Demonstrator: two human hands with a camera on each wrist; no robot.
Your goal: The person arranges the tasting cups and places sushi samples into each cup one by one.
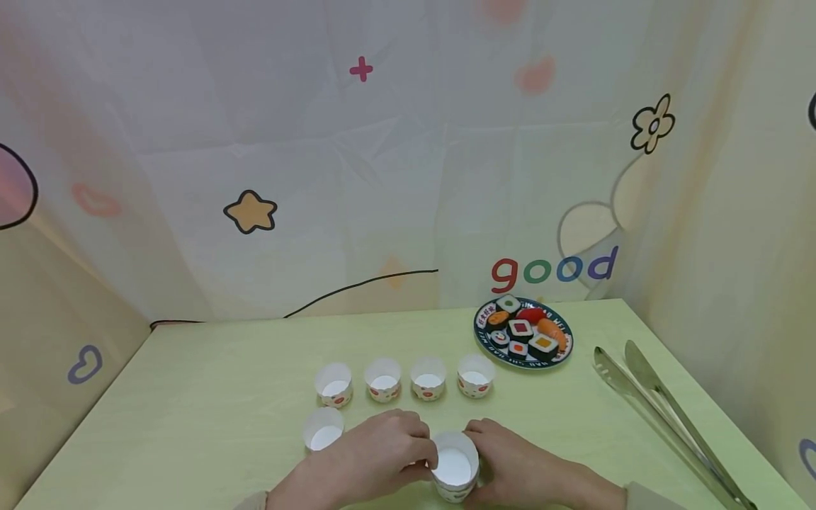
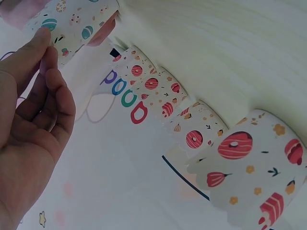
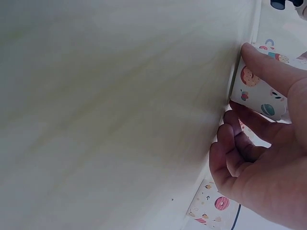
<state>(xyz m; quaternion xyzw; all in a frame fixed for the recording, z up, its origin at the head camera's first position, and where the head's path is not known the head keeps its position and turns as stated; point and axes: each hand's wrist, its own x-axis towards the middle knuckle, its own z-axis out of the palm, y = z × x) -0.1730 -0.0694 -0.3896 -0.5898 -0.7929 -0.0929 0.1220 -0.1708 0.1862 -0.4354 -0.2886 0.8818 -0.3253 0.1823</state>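
In the head view, diffuse, even light reaches the tabletop and the backdrop, which greys towards the top. My left wrist view is pale and washed out, blurred at its upper left corner. My right wrist view is dimmer; shadow darkens the fingers of my right hand.

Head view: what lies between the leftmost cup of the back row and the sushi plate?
The second cup, third cup and fourth cup of that row lie between the leftmost cup and the sushi plate, as the head view shows.
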